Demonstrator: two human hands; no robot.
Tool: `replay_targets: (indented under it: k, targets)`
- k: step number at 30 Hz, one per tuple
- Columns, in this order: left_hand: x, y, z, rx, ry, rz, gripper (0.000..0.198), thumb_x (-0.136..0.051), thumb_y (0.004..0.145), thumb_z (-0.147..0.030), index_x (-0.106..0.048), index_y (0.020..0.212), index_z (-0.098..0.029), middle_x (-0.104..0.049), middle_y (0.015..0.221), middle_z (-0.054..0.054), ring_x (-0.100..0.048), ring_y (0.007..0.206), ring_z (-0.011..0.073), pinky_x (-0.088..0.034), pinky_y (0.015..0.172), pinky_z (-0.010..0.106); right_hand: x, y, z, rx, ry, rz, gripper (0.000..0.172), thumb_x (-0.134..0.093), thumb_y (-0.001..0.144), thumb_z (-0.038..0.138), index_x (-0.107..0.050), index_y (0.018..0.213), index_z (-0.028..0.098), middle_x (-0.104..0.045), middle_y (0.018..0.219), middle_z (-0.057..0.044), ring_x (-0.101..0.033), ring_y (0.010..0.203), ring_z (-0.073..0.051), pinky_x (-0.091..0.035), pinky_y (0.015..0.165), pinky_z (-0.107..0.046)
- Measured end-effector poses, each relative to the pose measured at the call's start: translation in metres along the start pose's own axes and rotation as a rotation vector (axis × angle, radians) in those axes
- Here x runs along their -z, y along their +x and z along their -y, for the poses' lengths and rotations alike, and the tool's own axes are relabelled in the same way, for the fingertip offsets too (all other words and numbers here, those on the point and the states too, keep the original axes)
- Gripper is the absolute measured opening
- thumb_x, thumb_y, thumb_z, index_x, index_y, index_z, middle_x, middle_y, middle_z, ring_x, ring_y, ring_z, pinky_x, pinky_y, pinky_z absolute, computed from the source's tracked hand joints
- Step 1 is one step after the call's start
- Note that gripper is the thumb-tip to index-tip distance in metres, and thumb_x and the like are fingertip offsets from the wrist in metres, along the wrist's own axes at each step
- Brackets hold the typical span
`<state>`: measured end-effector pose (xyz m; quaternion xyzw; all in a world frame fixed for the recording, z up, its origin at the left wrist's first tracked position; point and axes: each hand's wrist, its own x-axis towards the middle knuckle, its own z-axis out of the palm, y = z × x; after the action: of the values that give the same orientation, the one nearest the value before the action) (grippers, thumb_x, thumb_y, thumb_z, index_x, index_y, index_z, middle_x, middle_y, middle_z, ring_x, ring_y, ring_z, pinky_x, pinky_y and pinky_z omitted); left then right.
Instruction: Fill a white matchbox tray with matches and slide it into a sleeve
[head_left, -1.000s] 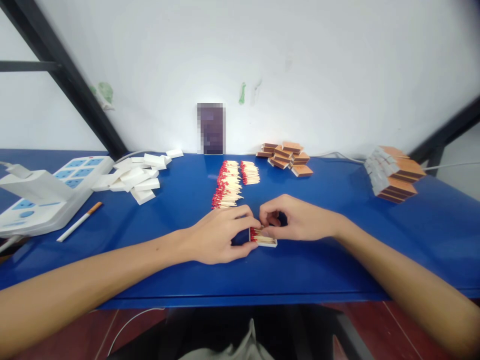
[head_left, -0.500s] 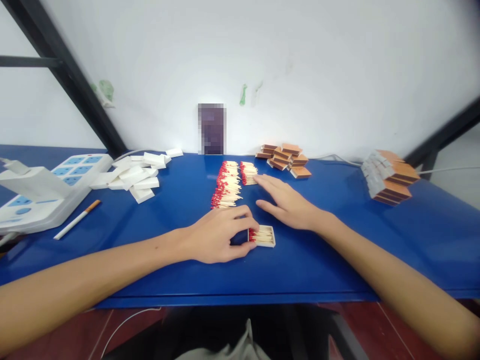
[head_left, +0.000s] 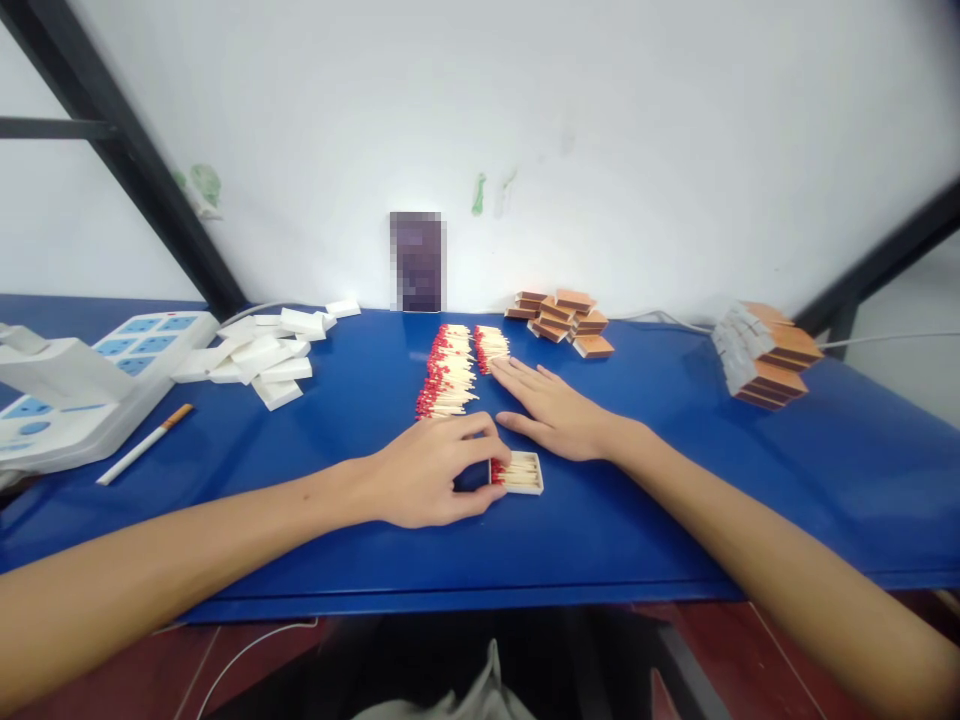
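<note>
A small white matchbox tray [head_left: 523, 474] filled with red-tipped matches lies on the blue table [head_left: 675, 500] near its front edge. My left hand [head_left: 427, 470] pinches the tray's left end between thumb and fingers. My right hand [head_left: 553, 408] lies flat with fingers stretched out, its fingertips touching the near end of the loose matches [head_left: 454, 368], which lie in two rows behind the tray. It holds nothing.
A heap of empty white trays [head_left: 264, 352] lies at the left, beside a white power strip [head_left: 90, 385] and a cigarette [head_left: 144, 442]. Orange matchbox sleeves [head_left: 564, 318] are piled at the back; a stack of matchboxes [head_left: 759, 350] stands at the right.
My right hand has left the tray, opened, and reached back to the loose matches. My left hand keeps its pinch on the tray.
</note>
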<state>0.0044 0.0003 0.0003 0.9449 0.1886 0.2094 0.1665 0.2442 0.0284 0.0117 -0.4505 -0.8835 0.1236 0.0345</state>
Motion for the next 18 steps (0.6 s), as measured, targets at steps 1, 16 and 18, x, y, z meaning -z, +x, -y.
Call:
replay_targets:
  k: [1, 16, 18]
  targets:
    - [0.0001, -0.0003, -0.0001, -0.002, 0.0, -0.001, 0.021, -0.06, 0.095, -0.034, -0.066, 0.107, -0.018, -0.063, 0.105, 0.006, -0.064, 0.089, 0.018, -0.053, 0.081, 0.031, 0.0002, -0.0003, 0.0004, 0.001, -0.001, 0.001, 0.073, -0.028, 0.103, 0.059, -0.014, 0.164, 0.021, -0.012, 0.169, -0.007, -0.007, 0.157, -0.028, -0.012, 0.126, -0.059]
    - [0.0009, 0.0007, -0.0006, 0.002, 0.004, 0.003, 0.02, -0.06, 0.095, -0.033, -0.066, 0.107, -0.018, -0.063, 0.105, 0.007, -0.064, 0.088, 0.0178, -0.052, 0.081, 0.031, -0.0003, -0.0047, 0.0038, 0.041, -0.05, -0.053, 0.066, -0.031, 0.105, 0.052, -0.022, 0.162, 0.02, -0.026, 0.167, -0.012, -0.023, 0.154, -0.03, -0.021, 0.123, -0.061]
    - [0.0009, 0.0005, -0.0008, 0.0, 0.004, -0.002, 0.02, -0.06, 0.095, -0.033, -0.066, 0.107, -0.018, -0.063, 0.105, 0.007, -0.064, 0.088, 0.0178, -0.052, 0.08, 0.031, -0.0014, -0.0049, 0.0038, 0.064, -0.073, -0.103, 0.063, -0.033, 0.105, 0.048, -0.027, 0.16, 0.02, -0.031, 0.165, -0.013, -0.026, 0.153, -0.029, -0.023, 0.122, -0.06]
